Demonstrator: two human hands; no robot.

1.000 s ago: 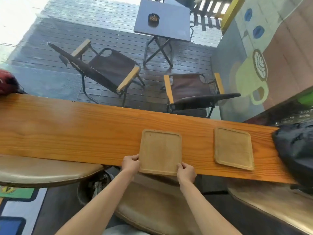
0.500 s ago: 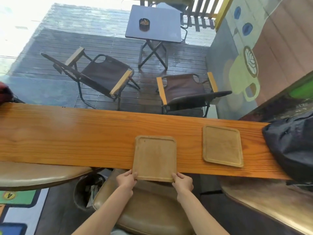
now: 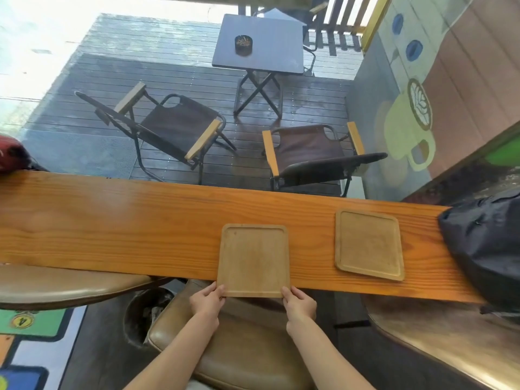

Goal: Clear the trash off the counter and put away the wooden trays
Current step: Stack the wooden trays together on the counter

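A square wooden tray (image 3: 253, 258) lies on the long wooden counter (image 3: 112, 229), its near edge jutting past the counter's front edge. My left hand (image 3: 207, 301) grips its near left corner and my right hand (image 3: 299, 302) grips its near right corner. A second wooden tray (image 3: 368, 244) lies flat on the counter to the right, untouched. No trash shows on the counter top.
A dark jacket or bag (image 3: 489, 249) covers the counter's right end. A red item (image 3: 11, 153) sits at its far left. Brown padded stools (image 3: 239, 347) stand below me, and a bin with trash (image 3: 149, 313) sits on the floor beside them.
Both hands have drawn the near tray toward me, so it now overhangs the counter's front edge. The right tray has stayed in place.
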